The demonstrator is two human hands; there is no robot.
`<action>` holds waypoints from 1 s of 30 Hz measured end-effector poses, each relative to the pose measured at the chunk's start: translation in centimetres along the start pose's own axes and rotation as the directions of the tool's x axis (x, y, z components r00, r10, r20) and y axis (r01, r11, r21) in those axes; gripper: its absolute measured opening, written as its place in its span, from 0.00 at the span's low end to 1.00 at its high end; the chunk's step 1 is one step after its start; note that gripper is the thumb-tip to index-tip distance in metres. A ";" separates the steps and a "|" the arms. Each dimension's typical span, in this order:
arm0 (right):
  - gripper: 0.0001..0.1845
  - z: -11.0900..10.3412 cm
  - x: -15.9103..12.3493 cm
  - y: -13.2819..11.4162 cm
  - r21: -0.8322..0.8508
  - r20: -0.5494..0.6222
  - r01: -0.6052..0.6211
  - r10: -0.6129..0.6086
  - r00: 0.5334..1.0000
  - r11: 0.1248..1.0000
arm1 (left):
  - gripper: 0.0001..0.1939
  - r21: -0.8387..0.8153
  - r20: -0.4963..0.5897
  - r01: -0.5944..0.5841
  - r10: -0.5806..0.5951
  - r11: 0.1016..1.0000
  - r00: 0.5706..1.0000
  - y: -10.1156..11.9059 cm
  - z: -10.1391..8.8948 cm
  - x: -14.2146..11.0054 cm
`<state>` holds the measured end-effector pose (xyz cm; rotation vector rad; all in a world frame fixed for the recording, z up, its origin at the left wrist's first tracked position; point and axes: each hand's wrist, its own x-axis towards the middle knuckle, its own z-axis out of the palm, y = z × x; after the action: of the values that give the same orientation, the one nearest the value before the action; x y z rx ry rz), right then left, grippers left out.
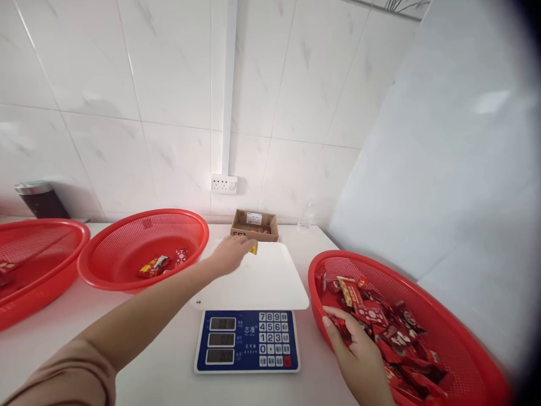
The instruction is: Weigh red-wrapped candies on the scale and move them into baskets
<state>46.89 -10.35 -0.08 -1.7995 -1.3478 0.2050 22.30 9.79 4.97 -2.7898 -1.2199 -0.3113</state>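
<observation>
Over the far part of the white weighing pan (270, 282), my left hand (232, 254) is closed on a small yellow snack packet (254, 248), which pokes out past the fingertips. The pan belongs to a digital scale (247, 341) with a blue keypad panel and three lit displays. My right hand (357, 349) reaches over the near left rim of a red plastic basket (456, 304). Thumb and fingers close round a red snack packet (341, 327), partly hidden by the hand. Many red wrapped snacks (397, 338) lie heaped in that basket.
Left of the scale stands a red basket (143, 228) with a few snack packets. Another red basket (42, 293) is cut off at the far left. Behind the pan sit a small cardboard box (255, 225) and a clear bottle (306, 217). A dark canister (42, 200) stands by the wall.
</observation>
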 end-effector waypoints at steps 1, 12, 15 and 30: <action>0.23 0.0 0.0 0.0 -0.009 0.000 0.000 0.000 1.000 1.000 | 0.22 0.003 -0.033 0.066 -0.065 0.998 0.997 -1.0 -0.8 -0.8; 0.22 0.1 0.0 0.3 -0.053 -0.037 0.017 -0.019 0.999 0.998 | 0.24 0.026 -0.003 0.589 -0.589 0.808 0.808 -5.5 -1.2 -14.5; 0.23 0.2 0.1 0.5 -0.061 -0.038 -0.008 0.006 0.999 0.998 | 0.24 0.025 -0.042 0.590 -0.589 0.807 0.807 -4.3 0.1 -15.6; 0.20 4.8 2.2 -6.6 0.120 0.267 0.127 -0.156 0.951 0.985 | 0.20 0.065 -0.393 0.455 -0.396 0.888 0.830 -5.3 2.6 -15.3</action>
<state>40.32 -5.65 2.40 -1.6244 -1.6253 0.4521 8.70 2.78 -0.91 -2.1616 -1.6648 -0.7017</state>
